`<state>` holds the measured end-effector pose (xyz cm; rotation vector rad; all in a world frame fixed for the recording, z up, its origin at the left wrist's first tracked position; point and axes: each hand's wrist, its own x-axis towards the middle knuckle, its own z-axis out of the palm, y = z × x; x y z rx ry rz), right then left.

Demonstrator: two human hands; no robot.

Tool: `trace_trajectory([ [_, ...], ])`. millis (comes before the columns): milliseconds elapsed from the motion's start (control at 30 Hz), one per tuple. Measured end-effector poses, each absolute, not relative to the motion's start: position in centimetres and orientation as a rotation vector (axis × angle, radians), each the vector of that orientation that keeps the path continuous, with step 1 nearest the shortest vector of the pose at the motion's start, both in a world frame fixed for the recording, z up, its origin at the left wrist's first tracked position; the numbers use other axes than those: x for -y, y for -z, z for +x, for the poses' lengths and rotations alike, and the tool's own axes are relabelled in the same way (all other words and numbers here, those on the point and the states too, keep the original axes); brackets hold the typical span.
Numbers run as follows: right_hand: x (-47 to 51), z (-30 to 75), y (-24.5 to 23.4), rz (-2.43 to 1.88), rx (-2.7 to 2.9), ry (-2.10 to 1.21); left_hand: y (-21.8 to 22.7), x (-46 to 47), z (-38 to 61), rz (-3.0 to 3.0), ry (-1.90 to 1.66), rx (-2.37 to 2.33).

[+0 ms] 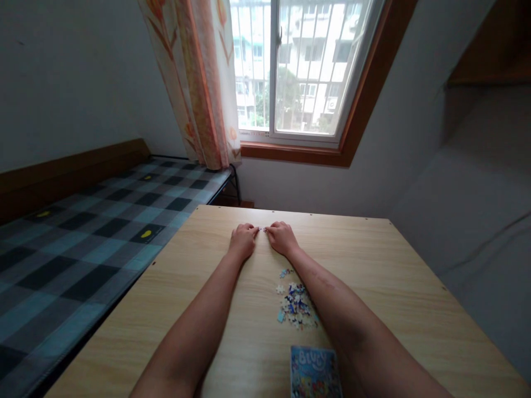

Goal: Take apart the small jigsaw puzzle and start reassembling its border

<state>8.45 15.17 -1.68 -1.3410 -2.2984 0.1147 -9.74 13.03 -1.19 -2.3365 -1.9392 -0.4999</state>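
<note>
Both my arms stretch across the wooden table toward its far edge. My left hand [244, 239] is closed, its fingertips pinching a small jigsaw puzzle piece [260, 229]. Facing it, my right hand [282, 237] is also closed, with fingertips on another small puzzle piece [265, 229]. The two pieces are very close together; whether they touch I cannot tell. Nearer to me, beside my right forearm, lies a loose pile of puzzle pieces [296, 301] in blue, white and dark colours. A few pieces [284, 273] lie apart, just beyond the pile.
A blue box [314, 371] marked "Bluey" lies at the near side of the table [199, 260], partly beside my right arm. To the left stands a bed [103, 232] with a checked cover. A curtain [203, 83] hangs by the barred window [307, 72] ahead.
</note>
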Motion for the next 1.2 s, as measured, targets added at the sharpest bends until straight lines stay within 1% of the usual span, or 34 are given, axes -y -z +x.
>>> trace_trajectory([
  [100, -15.2, 8.5, 1.7, -1.336, 2.301, -0.120, 1.1, -13.0, -9.8, -2.334, 0.560, 1.959],
  [367, -15.1, 8.3, 1.8, -1.287, 2.273, -0.205, 1.1, -13.1, -9.7, -2.346, 0.582, 1.963],
  [433, -15.2, 8.4, 1.9, -1.269, 2.246, -0.262, 1.1, -13.1, -9.8, -2.370, 0.659, 1.944],
  [533, -15.7, 8.6, 2.3, -1.268, 2.152, -0.367, 0.5, -12.8, -9.8, -2.447, 0.879, 1.869],
  [600, -16.4, 9.0, 2.6, -1.287, 2.059, -0.454, -0.2, -12.1, -9.3, -2.603, 0.994, 1.807],
  [633, -16.8, 9.2, 2.7, -1.293, 2.014, -0.505, -0.6, -11.7, -8.9, -2.734, 0.993, 1.782],
  [700, -17.5, 9.9, 2.8, -1.284, 1.945, -0.625, -1.3, -10.9, -7.9, -3.058, 0.816, 1.749],
  [767, -17.9, 11.0, 2.9, -1.245, 1.909, -0.764, -2.1, -10.1, -7.0, -3.299, 0.459, 1.725],
  [833, -17.9, 12.8, 2.8, -1.200, 1.890, -0.895, -2.9, -9.5, -6.2, -3.361, 0.132, 1.716],
  [900, -17.2, 15.0, 2.7, -1.169, 1.875, -0.984, -3.6, -9.1, -5.8, -3.327, -0.083, 1.716],
  [1100, -11.9, 22.1, 2.8, -0.991, 1.941, -1.107, -5.3, -8.0, -4.7, -3.168, -0.498, 1.694],
  [1200, -9.4, 24.1, 2.8, -0.988, 2.060, -0.982, -5.6, -7.6, -4.1, -3.115, -0.584, 1.666],
])
